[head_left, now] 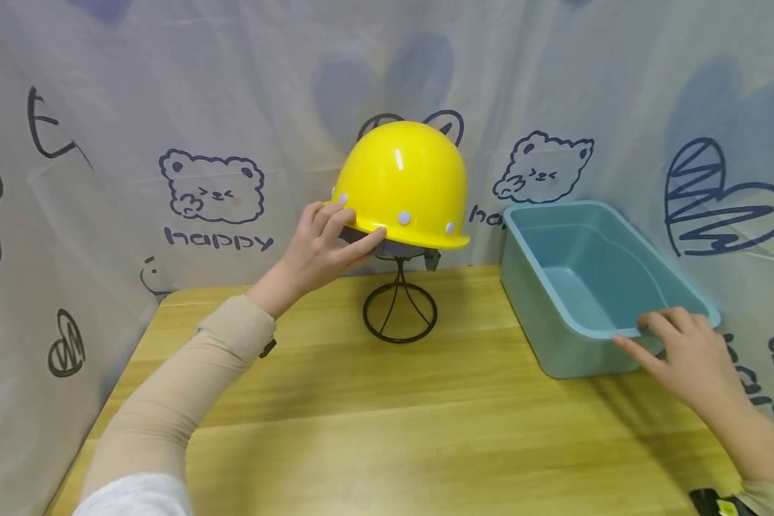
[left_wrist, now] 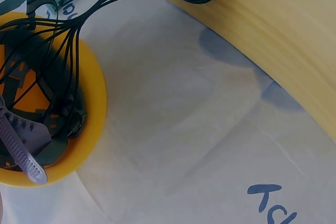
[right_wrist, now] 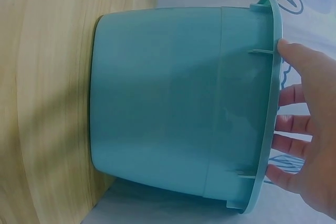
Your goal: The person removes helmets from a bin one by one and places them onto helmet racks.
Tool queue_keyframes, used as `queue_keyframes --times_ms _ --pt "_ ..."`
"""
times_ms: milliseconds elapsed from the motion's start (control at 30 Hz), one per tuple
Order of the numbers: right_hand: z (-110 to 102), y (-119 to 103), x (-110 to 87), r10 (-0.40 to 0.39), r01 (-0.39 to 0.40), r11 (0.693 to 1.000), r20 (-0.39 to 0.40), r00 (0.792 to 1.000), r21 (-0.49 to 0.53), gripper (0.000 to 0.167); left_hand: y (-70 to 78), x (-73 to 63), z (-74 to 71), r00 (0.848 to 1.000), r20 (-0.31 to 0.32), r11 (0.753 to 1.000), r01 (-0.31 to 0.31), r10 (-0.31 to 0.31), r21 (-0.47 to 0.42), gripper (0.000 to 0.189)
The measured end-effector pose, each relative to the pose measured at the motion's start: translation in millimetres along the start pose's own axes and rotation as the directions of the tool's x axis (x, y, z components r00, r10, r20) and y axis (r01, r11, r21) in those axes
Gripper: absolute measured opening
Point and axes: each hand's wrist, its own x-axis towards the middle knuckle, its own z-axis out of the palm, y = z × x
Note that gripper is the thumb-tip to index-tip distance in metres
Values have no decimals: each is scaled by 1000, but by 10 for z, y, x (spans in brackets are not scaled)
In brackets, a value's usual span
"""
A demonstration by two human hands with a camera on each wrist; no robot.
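A yellow hard hat (head_left: 403,179) sits on a black wire stand (head_left: 400,313) toward the back of the table. My left hand (head_left: 325,240) holds its brim at the left, fingers bent at the side and thumb along the front edge. The left wrist view looks up into the hat, showing its dark inner straps (left_wrist: 39,93) and a grey strip (left_wrist: 21,148). To the right, my right hand (head_left: 690,355) grips the near rim of a blue-green plastic bin (head_left: 570,351). Its fingers reach over the rim, with fingertips partly hidden behind it in the right wrist view.
The wooden table (head_left: 387,437) carries the stand and the bin. A pale printed curtain (head_left: 297,93) hangs close behind and along both sides. Black and yellow gear (head_left: 716,503) shows beside the right wrist at the lower edge.
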Motion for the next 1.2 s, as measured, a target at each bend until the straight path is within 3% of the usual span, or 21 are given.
queue_keyframes --times_ms 267,700,1200 --pt "17 5 -10 8 -8 1000 -6 1000 -1 48 53 -33 35 999 -40 1000 6 -4 27 45" --pt "49 -7 -42 22 -21 999 -16 1000 30 47 154 -146 66 998 -48 999 30 -30 18 51" --pt "39 -43 -47 32 -31 999 -31 999 24 48 207 -231 -61 999 41 996 20 -16 -93 53"
